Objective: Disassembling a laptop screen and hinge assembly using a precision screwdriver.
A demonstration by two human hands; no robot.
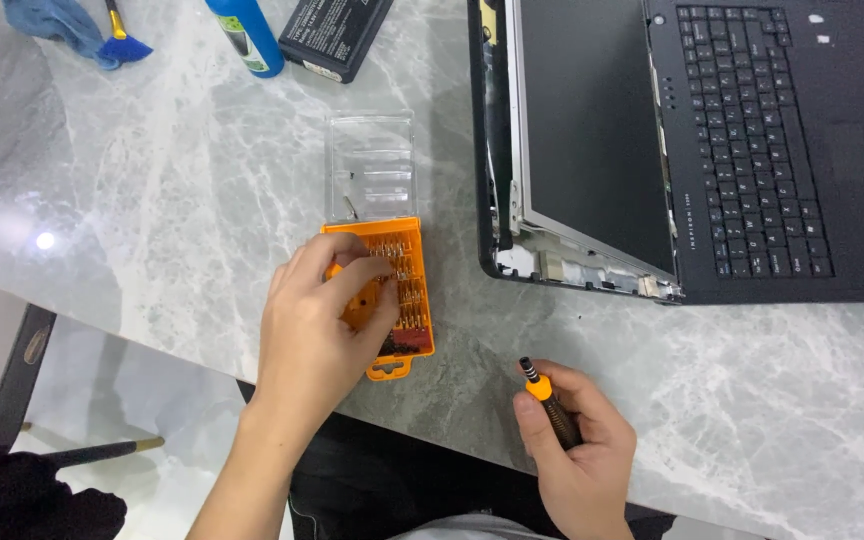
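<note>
Picking bit: left hand (317, 320) fingers in orange plastic bit case (407, 300); right hand (577, 450) gripping bitless black-orange screwdriver handle (542, 392); laptop bezel already off.

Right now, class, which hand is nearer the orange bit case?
Left. The left hand rests on the bit case, fingers among the bits; the right hand holds a screwdriver apart, right of it.

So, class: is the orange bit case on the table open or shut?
Open: the bit case has its clear lid flipped back flat, and the left hand reaches into it.
</note>
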